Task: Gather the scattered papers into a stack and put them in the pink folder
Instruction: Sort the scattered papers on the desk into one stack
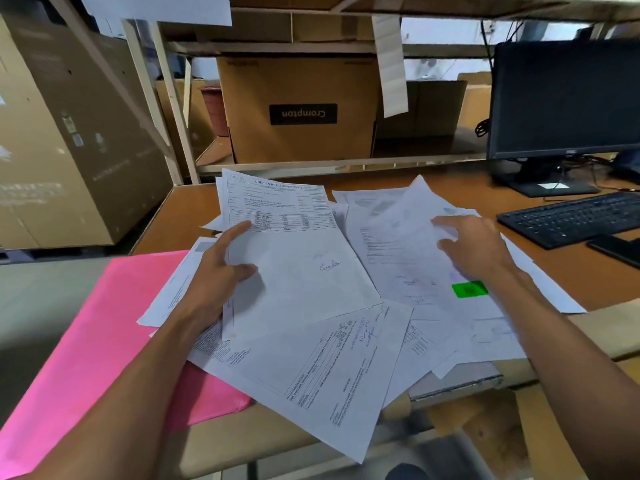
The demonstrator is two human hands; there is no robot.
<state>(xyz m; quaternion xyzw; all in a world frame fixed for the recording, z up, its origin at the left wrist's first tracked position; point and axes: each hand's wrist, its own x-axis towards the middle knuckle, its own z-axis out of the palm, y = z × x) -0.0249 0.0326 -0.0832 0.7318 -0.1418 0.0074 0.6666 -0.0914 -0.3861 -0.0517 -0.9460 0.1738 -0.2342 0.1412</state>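
Desk (450,188): brown top. Papers (311,358) lie scattered and overlapping just right of the pink folder (86,341), with their left edges lying on it. Keyboard (568,216) is well right of the folder, past the papers.

Left hand (214,282), beside the folder's right edge: grip pinches 1 top sheet (304,271), thumb over it.

Right hand (474,247), far right of the folder: grip spread wide over the papers, holding nothing.

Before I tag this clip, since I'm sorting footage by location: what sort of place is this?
Probably a stockroom or warehouse office: cardboard boxes on metal shelving, a desk with monitor and keyboard, and invoices spread beside a pink folder.
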